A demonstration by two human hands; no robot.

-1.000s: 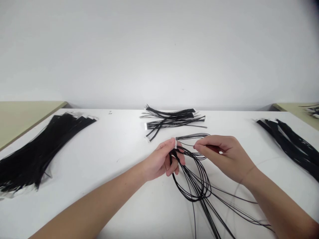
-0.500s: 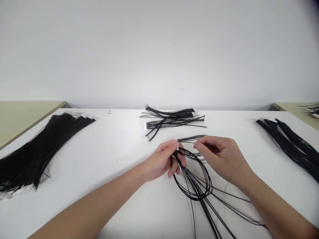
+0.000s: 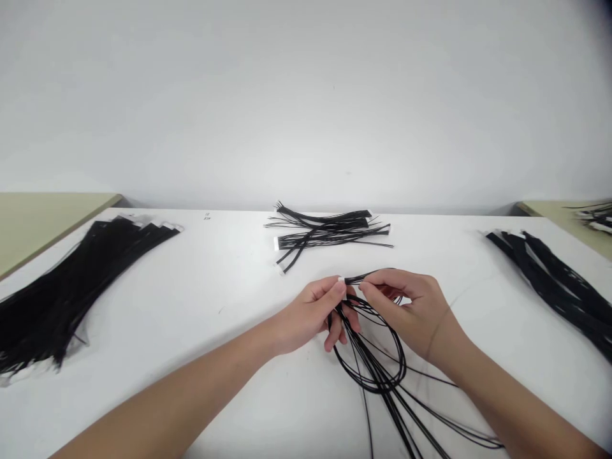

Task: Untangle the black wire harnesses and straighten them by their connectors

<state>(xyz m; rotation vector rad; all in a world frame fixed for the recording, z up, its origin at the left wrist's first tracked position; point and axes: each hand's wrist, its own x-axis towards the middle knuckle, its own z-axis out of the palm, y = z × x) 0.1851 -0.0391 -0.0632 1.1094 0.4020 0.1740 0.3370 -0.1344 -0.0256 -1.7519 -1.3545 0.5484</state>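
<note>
My left hand (image 3: 313, 313) is closed on a looped bundle of thin black wires (image 3: 382, 366), pinching a small white connector (image 3: 341, 280) at its top between thumb and forefinger. My right hand (image 3: 410, 307) is close beside it, thumb and forefinger pinched on the same wires just right of the connector. The loop hangs below both hands and trails toward the near edge of the white table (image 3: 229, 331). Both hands hover just above the table's middle.
A small pile of black wire harnesses (image 3: 329, 231) with white connectors lies beyond my hands. A large stack of black wires (image 3: 71, 287) fills the left side, another stack (image 3: 559, 287) the right. Greenish tables (image 3: 43, 220) flank both ends; a white wall stands behind.
My right hand slid left along the wires until it nearly meets my left hand at the connector. The straight wire ends that stuck out toward the right are now gathered in.
</note>
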